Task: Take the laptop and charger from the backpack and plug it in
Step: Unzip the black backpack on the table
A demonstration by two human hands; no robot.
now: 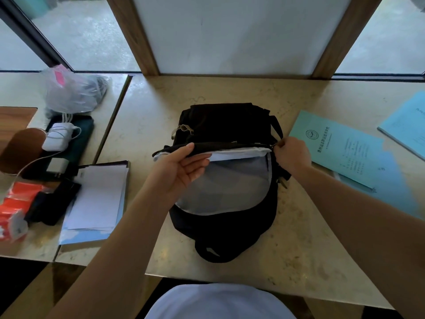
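Head view, looking down at a pale stone bench (299,238). Black backpack (230,125) lying flat in the middle, main pocket unzipped and gaping, pale grey lining (230,185) showing inside. No laptop or charger clearly made out in the opening; only a light flat edge near the top of the lining, too unclear to name. Left hand (184,166) gripping the upper black flap of the opening, thumb on top, fingers curled under, lifting it. Right hand (292,153) closed tight at the right end of the opening, pinching the zip or fabric edge there; exact piece hidden by the fingers. To the right, a teal booklet (345,157) beside the backpack, a blue one (409,125) further out. On the adjoining bench to the left, a stack of white paper (99,194), a white power adapter (57,137) with cord, a clear plastic bag (73,93) and an orange packet (16,208).
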